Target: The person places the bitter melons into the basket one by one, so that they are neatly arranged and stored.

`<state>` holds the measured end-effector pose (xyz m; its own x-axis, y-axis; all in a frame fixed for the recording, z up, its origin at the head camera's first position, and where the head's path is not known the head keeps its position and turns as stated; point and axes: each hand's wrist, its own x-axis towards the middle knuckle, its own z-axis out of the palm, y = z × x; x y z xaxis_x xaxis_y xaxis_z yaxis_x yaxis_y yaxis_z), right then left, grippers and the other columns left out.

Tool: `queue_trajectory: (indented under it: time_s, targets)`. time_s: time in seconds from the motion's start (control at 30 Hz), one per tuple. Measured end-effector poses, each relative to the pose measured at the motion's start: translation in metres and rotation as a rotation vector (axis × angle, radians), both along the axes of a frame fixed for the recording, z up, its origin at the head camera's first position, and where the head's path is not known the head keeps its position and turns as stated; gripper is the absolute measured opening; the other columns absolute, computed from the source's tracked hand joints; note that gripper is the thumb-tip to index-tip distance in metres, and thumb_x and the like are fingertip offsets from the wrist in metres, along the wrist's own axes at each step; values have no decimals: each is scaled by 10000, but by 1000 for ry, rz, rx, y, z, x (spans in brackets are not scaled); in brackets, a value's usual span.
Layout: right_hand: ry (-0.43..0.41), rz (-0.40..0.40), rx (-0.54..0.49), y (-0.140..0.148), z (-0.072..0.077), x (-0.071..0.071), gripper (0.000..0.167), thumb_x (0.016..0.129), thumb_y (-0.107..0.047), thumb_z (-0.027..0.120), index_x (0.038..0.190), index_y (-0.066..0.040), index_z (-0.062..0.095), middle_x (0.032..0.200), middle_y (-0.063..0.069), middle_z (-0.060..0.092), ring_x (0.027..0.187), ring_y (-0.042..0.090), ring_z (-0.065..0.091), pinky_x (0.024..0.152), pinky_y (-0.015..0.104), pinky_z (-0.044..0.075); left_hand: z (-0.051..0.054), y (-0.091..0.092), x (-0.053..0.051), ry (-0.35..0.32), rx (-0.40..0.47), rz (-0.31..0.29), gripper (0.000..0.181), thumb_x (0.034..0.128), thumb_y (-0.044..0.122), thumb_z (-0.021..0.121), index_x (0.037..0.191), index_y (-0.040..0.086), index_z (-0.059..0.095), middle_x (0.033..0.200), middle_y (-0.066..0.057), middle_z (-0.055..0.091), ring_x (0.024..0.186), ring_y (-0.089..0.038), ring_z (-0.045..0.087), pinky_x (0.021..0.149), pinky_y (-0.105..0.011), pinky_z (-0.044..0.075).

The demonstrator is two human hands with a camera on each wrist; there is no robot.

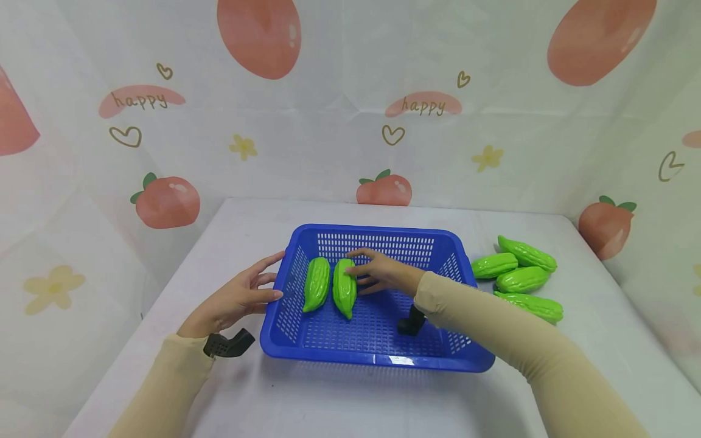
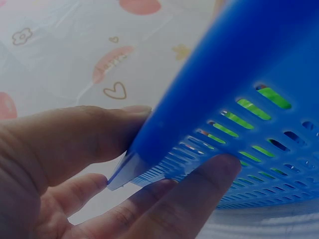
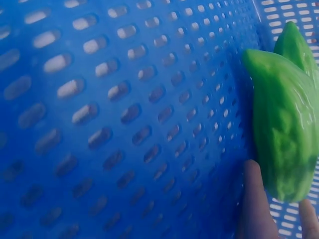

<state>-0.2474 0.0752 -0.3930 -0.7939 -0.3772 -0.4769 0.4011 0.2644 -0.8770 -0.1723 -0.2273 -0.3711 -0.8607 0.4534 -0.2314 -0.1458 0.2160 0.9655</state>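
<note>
Since it's probably slick, the gourd (image 1: 344,292) is best gripped mid-body, right fingers (image 3: 255,204) half-spread at it (grip unclear), left fingers (image 2: 192,194) loosely touching basket's (image 1: 269,322) left edge.

Basket (image 1: 378,360) on table (image 1: 317,407), backdrop (image 1: 328,152) behind. Inside basket, toward its left: left gourd (image 1: 317,285) and right gourd (image 1: 344,289), side by side. Four loose gourds (image 1: 523,280) clustered on table right of basket. Left hand (image 1: 235,298) at basket's left rim; right hand (image 1: 380,272) inside, at right gourd's far end and right side.
</note>
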Motion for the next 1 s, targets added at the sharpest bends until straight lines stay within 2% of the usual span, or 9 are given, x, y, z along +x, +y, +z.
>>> queue_trajectory:
  time_s: [0.17,0.3,0.4,0.6,0.77,0.87,1.0]
  targets:
    - [10,0,0,9,10,0,538,940,-140,626,1437,-176,422,1367,171,490,1232,407,504,937,497,523,1,1,1,-8,9,2,858,909,135,669,1561,255,124,1469,-276,367,1104,-323,638,928,-507,525]
    - [23,13,-6,14,26,0,541,954,-121,599,1455,-159,399,1380,177,462,1267,417,478,963,488,510,1,0,1,-9,6,3,859,910,140,668,1562,254,119,1479,-274,358,1098,-323,643,919,-501,531]
    - [31,24,-58,19,41,0,539,959,-82,577,1461,-132,387,1344,166,463,1282,414,467,996,486,489,1,0,2,-9,1,8,865,908,153,674,1562,258,118,1486,-272,351,1099,-326,643,916,-503,532]
    - [120,62,-182,37,80,0,510,974,-27,505,1457,-49,343,1284,179,460,1280,432,455,1054,534,422,-1,0,1,-18,1,20,860,903,154,680,1555,291,136,1489,-240,368,1109,-330,639,922,-502,529]
    - [198,76,-246,59,104,4,415,986,-33,477,1391,-42,384,1293,162,473,1160,319,566,1036,513,445,-2,1,0,-15,6,14,862,906,153,676,1558,280,128,1488,-251,362,1110,-332,638,918,-505,529]
    - [246,84,-251,73,112,7,350,993,-46,474,1338,-73,424,1250,109,496,1095,224,607,1027,500,456,-2,1,0,-8,6,9,861,909,149,672,1560,265,121,1480,-264,363,1106,-332,639,915,-507,531]
    - [331,116,-218,95,119,11,311,997,-71,486,1305,-108,455,1227,73,530,1094,184,621,999,433,494,0,1,1,-8,6,8,861,910,144,669,1561,262,118,1477,-267,365,1104,-330,639,914,-507,532]
